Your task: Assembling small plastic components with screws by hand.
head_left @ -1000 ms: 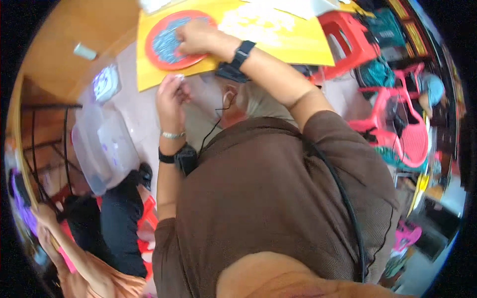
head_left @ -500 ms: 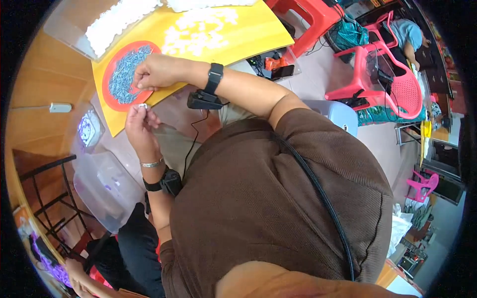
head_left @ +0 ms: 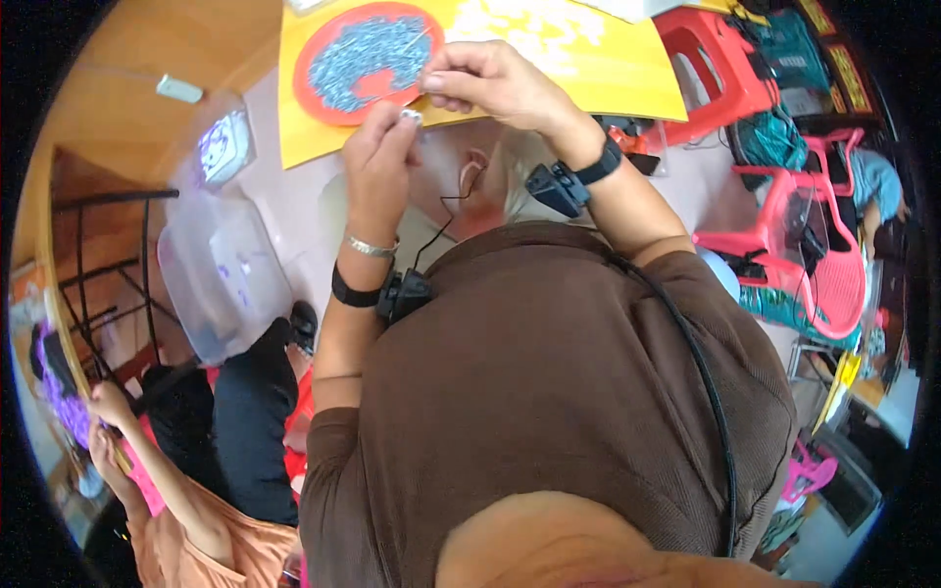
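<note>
Between the thumb and fingers of my left hand [head_left: 377, 147] is a small white piece [head_left: 412, 117], held just below the near rim of the red plate. My right hand [head_left: 505, 88] is at the plate's right rim, thumb and fingertips pinched together. What it grips, if anything, is too small to make out. Thin silvery metal pins [head_left: 358, 54] fill most of the round red plate [head_left: 309, 106], with a bare patch near its front. The plate rests on a yellow board [head_left: 637, 83], where many small white pieces [head_left: 529, 29] are scattered to the right.
A clear plastic bin [head_left: 221, 284] stands at left by a black metal frame [head_left: 108, 269]. Nearby sits a smaller clear tub [head_left: 223, 147]. Another person [head_left: 211, 510] works at lower left. Red stool [head_left: 720, 69] and pink chair [head_left: 833, 284] are at right. A cable hangs by my lap.
My right hand has moved from over the pins to the plate's right rim, fingers pinched. My left hand still holds the white piece. The whole view has shifted with my head.
</note>
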